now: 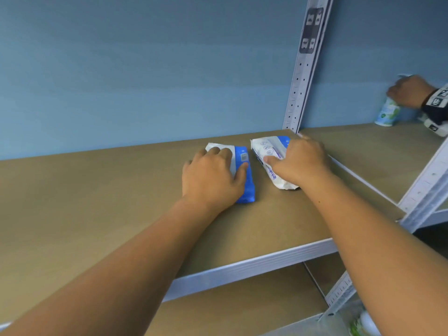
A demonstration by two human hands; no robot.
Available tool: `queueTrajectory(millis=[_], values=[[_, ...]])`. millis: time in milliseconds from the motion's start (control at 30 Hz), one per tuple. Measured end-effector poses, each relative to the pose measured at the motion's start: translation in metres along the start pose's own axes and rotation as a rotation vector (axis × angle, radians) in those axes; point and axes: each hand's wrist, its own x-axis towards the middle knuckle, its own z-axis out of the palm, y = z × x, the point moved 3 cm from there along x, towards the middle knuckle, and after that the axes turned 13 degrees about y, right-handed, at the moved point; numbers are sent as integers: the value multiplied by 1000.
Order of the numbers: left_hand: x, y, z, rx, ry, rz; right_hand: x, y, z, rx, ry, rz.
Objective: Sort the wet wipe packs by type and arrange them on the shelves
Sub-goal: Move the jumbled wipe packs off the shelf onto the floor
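While the left hand is curled over the blue pack and the right hand is clamped round the white pack at its three o'clock, both packs are laid on the shelf.

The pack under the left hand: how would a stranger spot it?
On the wooden shelf left of the metal post, two packs lie side by side. It is the left pack, under the left hand; its broad blue side sets it apart from its mostly white neighbour.
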Motion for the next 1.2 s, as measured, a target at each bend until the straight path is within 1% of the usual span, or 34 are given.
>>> queueTrajectory(millis=[67,133,200,300,400,467,533,633,767,900,1067,1200], values=[[-8,-6,-10,32,-7,-49,-4,0,-6,47,-60,22],[-13,-12,-15,35,-94,-117,-10,-3,-13,42,-158,41],[-14,-15,-18,-10,-193,-189,-18,-6,-17,11,-263,98],[-13,-13,-18,-50,-282,-271,-30,-3,-13,-18,-339,138],[-18,-10,-16,-26,-273,-320,-38,-2,-10,-112,-298,100],[-25,-11,-12,57,-232,-297,-40,-3,-6,-163,-258,74],[-30,-12,-8,118,-196,-276,-40,-3,-3,-171,-229,74],[-30,-13,-4,135,-180,-286,-42,-2,-2,-164,-199,74],[-29,-16,-5,68,-131,-315,-44,-3,-3,-142,-160,78],[-29,-23,-16,-47,-134,-370,-46,-3,-22,-71,-153,129],[-53,-32,-58,-110,-88,-405,-73,-9,-60,-100,-150,21],[-83,-30,-110,-191,-40,-466,-104,-20,-111,-15,-135,13]])
